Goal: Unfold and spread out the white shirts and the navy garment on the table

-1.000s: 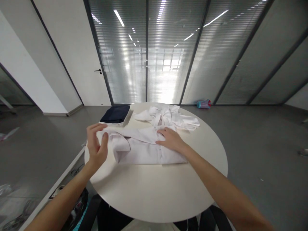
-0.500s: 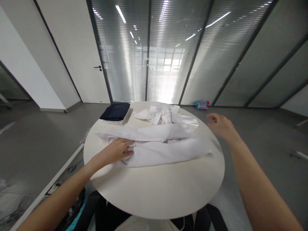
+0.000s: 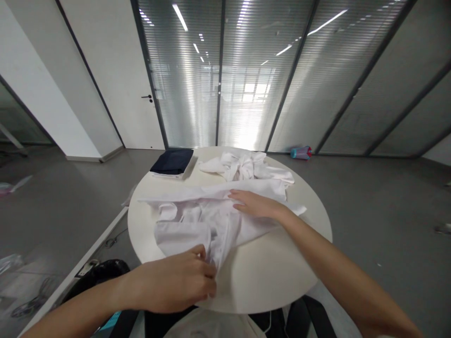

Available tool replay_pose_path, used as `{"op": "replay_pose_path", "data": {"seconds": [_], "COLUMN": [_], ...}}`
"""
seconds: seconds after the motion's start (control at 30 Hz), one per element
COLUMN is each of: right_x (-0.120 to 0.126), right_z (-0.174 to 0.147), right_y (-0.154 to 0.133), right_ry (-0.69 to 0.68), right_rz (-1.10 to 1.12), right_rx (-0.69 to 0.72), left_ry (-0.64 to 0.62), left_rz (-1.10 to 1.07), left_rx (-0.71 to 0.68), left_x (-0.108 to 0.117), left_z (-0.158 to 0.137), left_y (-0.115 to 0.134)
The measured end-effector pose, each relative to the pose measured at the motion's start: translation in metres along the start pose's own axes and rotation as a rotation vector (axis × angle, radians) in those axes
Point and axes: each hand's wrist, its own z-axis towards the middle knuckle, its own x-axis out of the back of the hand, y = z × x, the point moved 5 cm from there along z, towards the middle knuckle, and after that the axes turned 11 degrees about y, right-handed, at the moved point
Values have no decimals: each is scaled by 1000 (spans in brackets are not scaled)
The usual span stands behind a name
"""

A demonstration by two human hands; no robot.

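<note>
I've got the white garment [image 3: 221, 225] mid-worktop [image 3: 268, 277], its near side just pulled out of a flat strip, so I'd judge it's less neat now, layers rumpled. L hand [image 3: 179, 281] now pinches the near edge; R hand [image 3: 255, 205], back from off to the R, rests w/ fingers a bit spread on the upper layer. Behind: crumpled white cloth [image 3: 243, 165] &, far L, folded navy cloth [image 3: 172, 162].

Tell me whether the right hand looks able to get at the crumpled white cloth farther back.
Probably yes: the right hand rests on the white garment, the crumpled white cloth lies just beyond, and only the garment's far edge seems to lie between.
</note>
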Motion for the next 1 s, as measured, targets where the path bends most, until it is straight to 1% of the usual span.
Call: {"op": "replay_pose_path", "data": {"seconds": [0.07, 0.13, 0.2, 0.23, 0.3, 0.37, 0.4, 0.43, 0.47, 0.53, 0.6, 0.63, 0.7, 0.77, 0.83, 0.87, 0.93, 1.0], "right_x": [-4, -7, -6, -3, 8, 24, 32, 39, 42, 40, 25, 15, -6, -25, -39, -43, -47, -47], "right_z": [8, 15, 20, 22, 25, 28, 29, 30, 32, 33, 34, 34, 32, 26, 19, 15, 11, 9], "right_y": [7, 9, 9, 8, 6, 1, -1, -2, -3, -1, 0, 0, -3, -7, -9, -9, -6, -3], "right_ry": [-15, -15, 13, 28, 92, 223, 300, 367, 414, 448, 432, 415, 364, 277, 171, 127, 70, 50], "right_rz": [-141, -294, -420, -464, -519, -552, -563, -564, -550, -483, -368, -296, -153, -58, -36, -42, -53, -51], "right_rx": [3, 6, -13, -31, -57, -68, -83, -114, -158, -253, -283, -258, -139, 25, 149, 179, 188, 172], "left_ry": [-60, -107, -112, -75, 80, 257, 306, 318, 299, 239, 217, 229, 271, 313, 355, 382, 441, 479], "left_rz": [-96, -194, -268, -285, -251, -131, -67, -9, 37, 92, 114, 115, 96, 69, 47, 44, 54, 62], "left_rx": [-54, -58, -9, 39, 161, 289, 337, 376, 407, 446, 441, 428, 391, 361, 359, 373, 422, 460], "left_x": [-4, -4, 1, 4, 12, 15, 13, 9, 3, -7, -10, -9, -5, -2, -2, -3, -5, -8], "left_z": [-5, -8, -8, -7, -4, -2, -1, -1, 0, 4, 9, 13, 22, 31, 40, 43, 46, 47], "left_y": [10, 15, 14, 11, -5, -31, -45, -59, -74, -99, -117, -123, -134, -145, -157, -163, -175, -183]}}
